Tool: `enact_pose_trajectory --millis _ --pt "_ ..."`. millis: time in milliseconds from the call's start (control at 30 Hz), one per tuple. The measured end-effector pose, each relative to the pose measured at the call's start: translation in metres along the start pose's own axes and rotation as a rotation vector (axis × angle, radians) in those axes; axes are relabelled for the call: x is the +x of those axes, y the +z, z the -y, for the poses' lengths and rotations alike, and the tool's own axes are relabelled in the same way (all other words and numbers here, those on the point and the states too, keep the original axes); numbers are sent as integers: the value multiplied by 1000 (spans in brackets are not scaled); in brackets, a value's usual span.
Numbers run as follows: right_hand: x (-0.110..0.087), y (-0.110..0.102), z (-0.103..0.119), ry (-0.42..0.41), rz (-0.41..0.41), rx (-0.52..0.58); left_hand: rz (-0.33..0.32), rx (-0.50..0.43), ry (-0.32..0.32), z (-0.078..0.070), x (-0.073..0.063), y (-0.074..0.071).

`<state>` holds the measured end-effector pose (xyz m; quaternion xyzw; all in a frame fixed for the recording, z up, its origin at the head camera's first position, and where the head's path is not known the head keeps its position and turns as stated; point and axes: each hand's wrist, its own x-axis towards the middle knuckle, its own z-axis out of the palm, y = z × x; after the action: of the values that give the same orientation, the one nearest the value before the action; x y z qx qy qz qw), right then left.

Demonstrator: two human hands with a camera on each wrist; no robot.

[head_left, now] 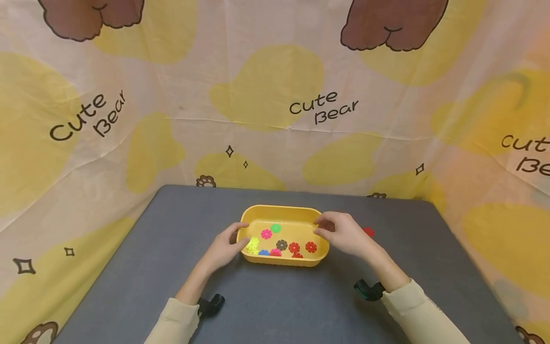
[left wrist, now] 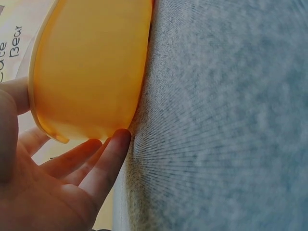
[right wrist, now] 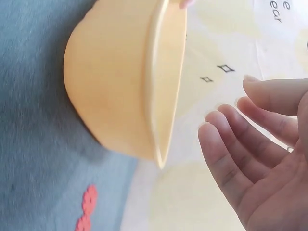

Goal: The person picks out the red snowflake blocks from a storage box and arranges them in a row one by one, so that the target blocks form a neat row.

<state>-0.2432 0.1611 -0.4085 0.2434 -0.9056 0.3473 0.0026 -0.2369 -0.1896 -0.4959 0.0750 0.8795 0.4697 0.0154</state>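
A yellow plastic basin (head_left: 275, 262) stands on the table, with several notched snowflake discs in it: a green disc (head_left: 276, 228), a dark grey disc (head_left: 281, 245), a red disc (head_left: 311, 247), also pink, blue and yellow ones. My left hand (head_left: 224, 246) holds the basin's left end, thumb at the rim and fingers against the outer wall (left wrist: 91, 72). Just over the right end hovers my right hand (head_left: 343, 231), its fingers loosely bent. Nothing lies between those fingers in the right wrist view, where the hand (right wrist: 269, 163) is apart from the basin wall (right wrist: 110, 72).
On the grey-blue tabletop (head_left: 172, 220), right of the basin and partly behind my right hand, lie red discs (right wrist: 89, 199). A printed cloth (head_left: 258, 157) hangs around the back and sides of the table. Each wrist wears a dark camera mount (head_left: 210, 306).
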Motion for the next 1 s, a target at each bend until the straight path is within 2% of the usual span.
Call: enact_pose_trajectory --millis 367,533,1000 --pt "22 34 -5 -93 130 46 -9 5 -21 1 -2 0" --pt "32 48 -8 -77 201 49 -10 -3 -27 0 -2 0" --pt "47 72 -9 -31 302 -140 -2 -1 -18 -1 -1 0"
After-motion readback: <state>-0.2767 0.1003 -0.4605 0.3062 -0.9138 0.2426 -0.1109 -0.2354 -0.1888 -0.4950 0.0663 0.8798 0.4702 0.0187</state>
